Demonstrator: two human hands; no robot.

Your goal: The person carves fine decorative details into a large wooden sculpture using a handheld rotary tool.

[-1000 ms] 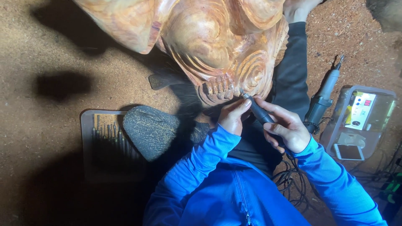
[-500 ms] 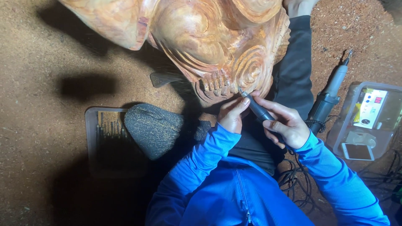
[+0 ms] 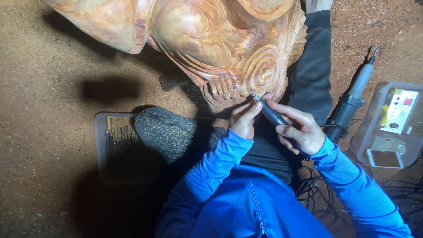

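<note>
A tray of bits (image 3: 115, 141) lies on the dirt floor (image 3: 53, 79). The left hand (image 3: 243, 120) steadies the tool tip; the right hand (image 3: 299, 130) grasps the rotary handpiece (image 3: 269, 112) against the wooden carving (image 3: 211, 39). A control box (image 3: 398, 110) sits rightmost.

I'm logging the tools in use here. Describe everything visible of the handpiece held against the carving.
The handpiece is a slim, dark grey, pen-like rotary tool with a paler metal nose. It slants up-left, tip against the reddish wood carving beside its carved teeth. The right hand grips it like a pen; the left hand steadies it near the tip.
</note>
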